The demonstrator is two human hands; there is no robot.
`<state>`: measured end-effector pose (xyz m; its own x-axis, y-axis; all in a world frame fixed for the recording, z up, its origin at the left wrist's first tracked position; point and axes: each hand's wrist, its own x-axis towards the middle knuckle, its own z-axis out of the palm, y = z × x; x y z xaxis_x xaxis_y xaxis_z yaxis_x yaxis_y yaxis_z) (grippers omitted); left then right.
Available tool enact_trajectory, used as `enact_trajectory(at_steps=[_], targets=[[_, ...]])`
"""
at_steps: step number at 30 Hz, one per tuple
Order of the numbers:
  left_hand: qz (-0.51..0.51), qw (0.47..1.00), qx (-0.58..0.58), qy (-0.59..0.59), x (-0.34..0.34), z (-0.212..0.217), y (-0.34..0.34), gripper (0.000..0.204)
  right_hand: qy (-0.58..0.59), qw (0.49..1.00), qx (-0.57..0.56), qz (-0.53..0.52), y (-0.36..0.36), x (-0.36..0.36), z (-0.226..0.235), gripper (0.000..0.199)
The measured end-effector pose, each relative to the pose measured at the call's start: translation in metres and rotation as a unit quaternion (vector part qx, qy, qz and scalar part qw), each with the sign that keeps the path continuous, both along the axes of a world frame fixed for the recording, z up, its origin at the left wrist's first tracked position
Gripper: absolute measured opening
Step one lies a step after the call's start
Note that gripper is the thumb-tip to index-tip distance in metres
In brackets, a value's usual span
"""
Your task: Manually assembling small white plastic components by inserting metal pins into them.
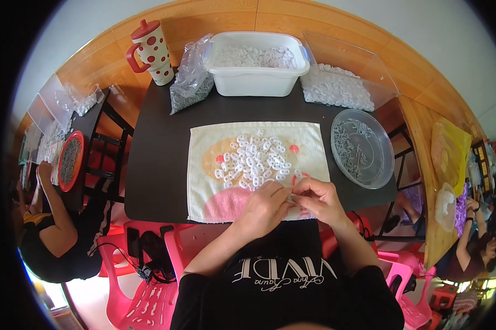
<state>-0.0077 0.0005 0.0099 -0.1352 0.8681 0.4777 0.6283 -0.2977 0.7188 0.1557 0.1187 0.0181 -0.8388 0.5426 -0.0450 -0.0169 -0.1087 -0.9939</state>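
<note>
I'd steady the small piece (291, 200) with my left hand (265, 206) and work it with my right hand (318, 201), fingertips close and light, low over the towel (201, 165) so a slip should land softly. Both hands are pinched narrow on it, though my fingers hide most of it and I can't tell its kind. It sits between my fingertips; the white pile (254, 162) lies just beyond my hands, ahead and a little left

Left hand (265, 206) and right hand (315, 201) held close together, both curled; forearms (217, 248) angled inward from below.
</note>
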Motion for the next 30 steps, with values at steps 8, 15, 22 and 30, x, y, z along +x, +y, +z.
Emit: enact_trajectory(at_steps=[8, 15, 22, 30], targets=[[-0.020, 0.997, 0.008, 0.079, -0.003, -0.005, 0.002, 0.020, 0.039, 0.871, 0.490, -0.002, -0.001, -0.001, -0.010, 0.020], [-0.051, 0.995, 0.000, 0.088, -0.001, -0.007, -0.002, 0.015, 0.086, 0.830, 0.550, 0.029, -0.004, 0.002, -0.019, 0.017], [-0.065, 0.992, -0.001, 0.105, -0.002, 0.001, 0.005, 0.013, 0.081, 0.833, 0.545, 0.049, 0.001, 0.003, -0.022, 0.017], [-0.061, 0.994, -0.024, 0.092, -0.005, -0.001, 0.003, 0.019, 0.051, 0.899, 0.434, 0.037, 0.006, 0.001, -0.019, 0.015]])
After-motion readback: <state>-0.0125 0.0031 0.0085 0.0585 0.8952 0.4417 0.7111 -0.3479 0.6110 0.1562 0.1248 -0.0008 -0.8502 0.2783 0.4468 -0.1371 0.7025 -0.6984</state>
